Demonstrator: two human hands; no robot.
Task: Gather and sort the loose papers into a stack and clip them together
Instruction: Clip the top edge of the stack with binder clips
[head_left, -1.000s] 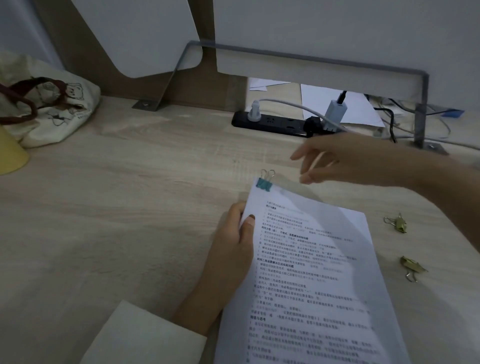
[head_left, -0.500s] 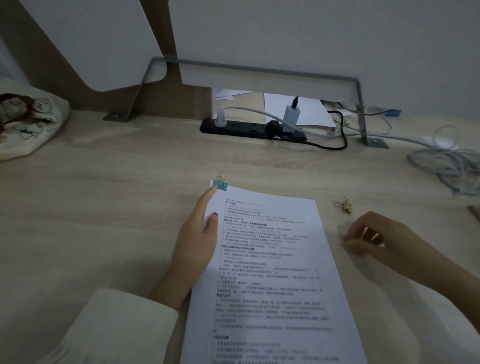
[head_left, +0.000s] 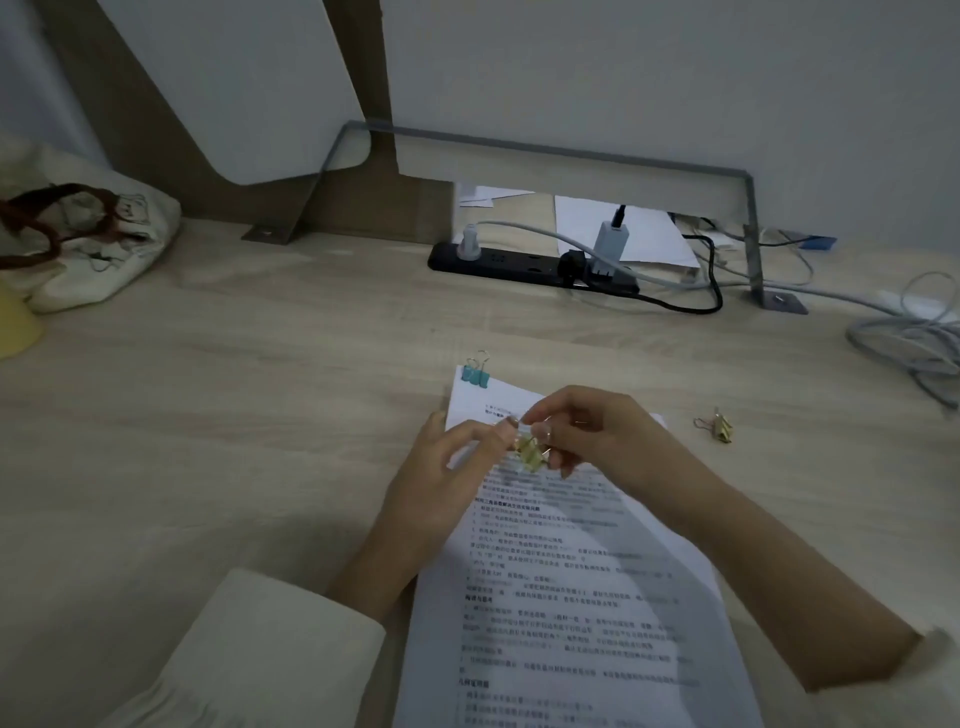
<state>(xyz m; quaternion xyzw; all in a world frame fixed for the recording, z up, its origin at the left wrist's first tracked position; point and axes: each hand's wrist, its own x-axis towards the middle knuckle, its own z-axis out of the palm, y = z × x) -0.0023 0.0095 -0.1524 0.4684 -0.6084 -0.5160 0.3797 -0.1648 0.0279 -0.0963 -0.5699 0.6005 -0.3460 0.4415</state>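
Note:
A stack of printed papers lies on the wooden desk, with a teal binder clip fastened at its top left corner. Above the upper part of the stack, my right hand and my left hand meet around a gold binder clip. Both hands pinch it with their fingertips. A second gold binder clip lies loose on the desk to the right of the stack.
A black power strip with plugs and cables sits at the back. Grey cables coil at the far right. A cloth bag and a yellow object are at the left. Loose sheets lie behind the metal bracket.
My right hand picked up a gold clip from the desk on the right and brought it over the stack. My left hand lifted off the paper's edge to meet it.

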